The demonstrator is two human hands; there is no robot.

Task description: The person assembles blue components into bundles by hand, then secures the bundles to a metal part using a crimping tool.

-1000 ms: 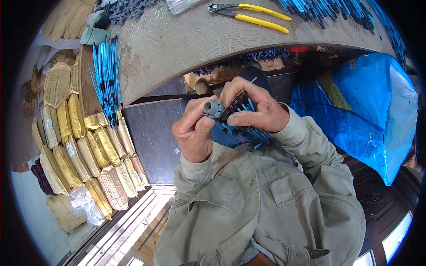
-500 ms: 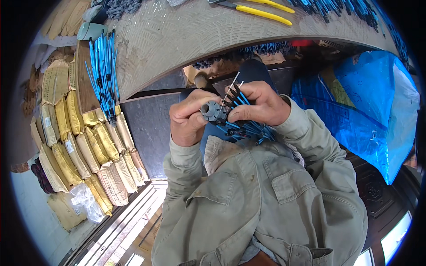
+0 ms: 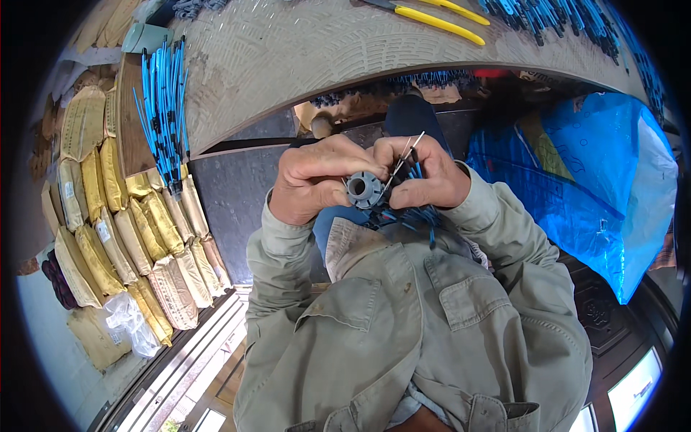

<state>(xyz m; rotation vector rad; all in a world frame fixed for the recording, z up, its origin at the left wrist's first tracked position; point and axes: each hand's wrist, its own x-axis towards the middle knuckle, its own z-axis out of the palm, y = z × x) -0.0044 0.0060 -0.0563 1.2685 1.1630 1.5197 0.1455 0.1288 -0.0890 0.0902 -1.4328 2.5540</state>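
Close to my body, below the table's edge, my left hand (image 3: pixel 313 178) grips a grey notched plastic hub (image 3: pixel 375 191) between thumb and fingers, its round hole facing up. Right beside it, my right hand (image 3: pixel 430 176) is closed on thin blue rods with black ends (image 3: pixel 421 216), which spread out below both hands. A thin silvery wire (image 3: pixel 412 150) slants up between the right thumb and fingers. My fingers hide where the rods and wire meet the hub.
Pliers with yellow handles (image 3: pixel 443 24) lie on the patterned table (image 3: pixel 288 65). One bundle of blue rods (image 3: pixel 164 108) rests at its left end, others (image 3: pixel 558 18) at the far right. Wrapped packages (image 3: pixel 93 248) are stacked left; a blue plastic sheet (image 3: pixel 576 173) stands right.
The hub has shifted right and a little down, its hole turned more upward. The black rod ends beside it have dropped lower, and the wire leans farther right.
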